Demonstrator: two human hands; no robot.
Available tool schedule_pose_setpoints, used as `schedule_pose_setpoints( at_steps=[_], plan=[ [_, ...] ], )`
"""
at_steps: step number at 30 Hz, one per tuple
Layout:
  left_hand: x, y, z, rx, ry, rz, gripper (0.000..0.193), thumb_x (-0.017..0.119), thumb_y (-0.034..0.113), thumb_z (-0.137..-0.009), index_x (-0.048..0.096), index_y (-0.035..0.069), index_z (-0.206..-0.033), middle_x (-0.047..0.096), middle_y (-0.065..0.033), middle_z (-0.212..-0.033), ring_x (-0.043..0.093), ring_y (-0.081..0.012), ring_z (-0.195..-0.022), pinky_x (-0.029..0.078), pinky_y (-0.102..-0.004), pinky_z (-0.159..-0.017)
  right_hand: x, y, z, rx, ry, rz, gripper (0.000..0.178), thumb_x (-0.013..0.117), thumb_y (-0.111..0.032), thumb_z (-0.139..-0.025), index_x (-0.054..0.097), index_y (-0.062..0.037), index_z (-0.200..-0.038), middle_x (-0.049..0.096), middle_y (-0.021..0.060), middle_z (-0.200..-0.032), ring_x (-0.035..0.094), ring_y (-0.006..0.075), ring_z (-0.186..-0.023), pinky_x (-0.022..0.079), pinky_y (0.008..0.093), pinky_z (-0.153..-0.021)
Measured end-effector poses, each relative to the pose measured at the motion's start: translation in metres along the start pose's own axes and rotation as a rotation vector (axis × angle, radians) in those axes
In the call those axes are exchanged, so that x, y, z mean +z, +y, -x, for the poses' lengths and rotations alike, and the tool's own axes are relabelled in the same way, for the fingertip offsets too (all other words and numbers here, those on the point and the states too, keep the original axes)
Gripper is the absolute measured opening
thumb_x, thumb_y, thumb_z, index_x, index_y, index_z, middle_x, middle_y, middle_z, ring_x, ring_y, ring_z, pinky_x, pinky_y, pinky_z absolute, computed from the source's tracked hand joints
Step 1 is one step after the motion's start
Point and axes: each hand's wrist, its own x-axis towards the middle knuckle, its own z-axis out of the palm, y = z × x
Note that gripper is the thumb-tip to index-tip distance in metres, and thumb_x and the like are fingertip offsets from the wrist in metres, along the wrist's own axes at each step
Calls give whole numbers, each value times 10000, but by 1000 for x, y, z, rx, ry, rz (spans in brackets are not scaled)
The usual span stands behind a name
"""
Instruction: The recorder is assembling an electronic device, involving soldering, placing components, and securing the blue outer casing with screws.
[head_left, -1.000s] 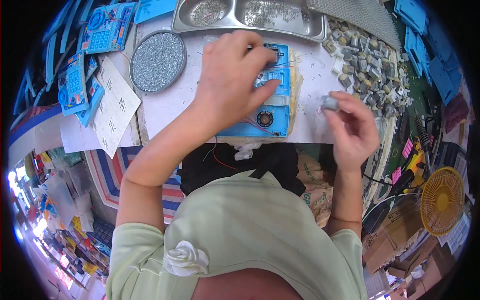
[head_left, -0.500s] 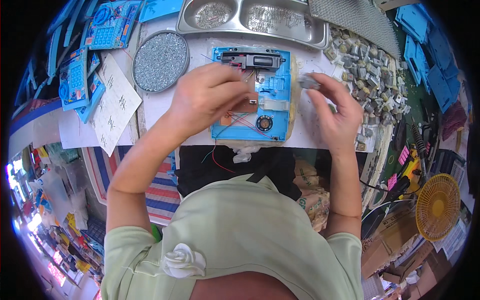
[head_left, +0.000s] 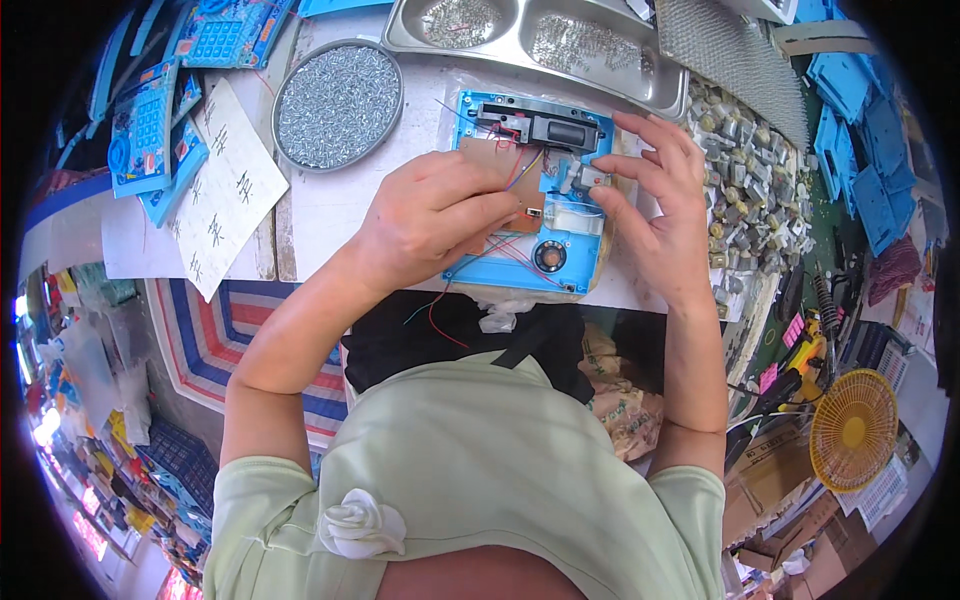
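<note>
A shallow blue plastic casing (head_left: 477, 268) lies on the table in front of me. Inside it are a black plastic module (head_left: 565, 133), a brown circuit board (head_left: 535, 192), a round speaker (head_left: 549, 257) and thin coloured wires. With thumb and fingertips, my right hand (head_left: 662, 205) holds a small grey motor (head_left: 588, 178) at the casing's right side, down among its ribs. My left hand (head_left: 430, 215) is over the circuit board with its fingers pinched together; whatever is between them is hidden. Just below the motor sits a clear-whitish rectangular part (head_left: 573, 217).
To the left stands a round tray of screws (head_left: 338, 108), beside a marked paper sheet (head_left: 238, 190) and blue keypad panels (head_left: 145, 125). A metal tray (head_left: 505, 45) with small parts lies behind. Many similar motors (head_left: 745, 180) are heaped right; a yellow fan (head_left: 853, 430) stands lower right.
My right hand has moved left, bringing the motor from beside the casing into it. My left hand has shifted slightly right and down. The whole view has shifted a little.
</note>
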Motion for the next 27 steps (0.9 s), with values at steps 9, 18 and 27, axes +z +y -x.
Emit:
schedule_pose_setpoints(
  at_steps=[9, 18, 27],
  plan=[
    [4, 0, 2, -2, 28, 27, 293, 822, 53, -722, 723, 47, -998, 686, -87, -932, 647, -265, -747, 515, -356, -618, 2, -4, -3, 27, -34, 87, 234, 823, -129, -762, 783, -111, -993, 605, 79, -1391, 396, 388, -1361, 357, 491, -1128],
    [2, -1, 0, 33, 23, 19, 302, 809, 100, -729, 716, 54, -1013, 683, -86, -948, 663, -259, -787, 525, -365, -649, -6, -7, -11, -46, -127, 293, 231, 834, -150, -748, 785, -121, -971, 611, 85, -1376, 417, 400, -1346, 399, 505, -1098],
    [-7, -6, 0, 29, -77, 54, 376, 811, 92, -684, 715, 63, -1046, 654, -90, -975, 646, -266, -785, 523, -371, -662, 32, -31, -32, -329, 43, 233, 203, 816, -103, -699, 767, -143, -892, 626, 66, -1349, 437, 419, -1333, 401, 521, -1067]
  ],
)
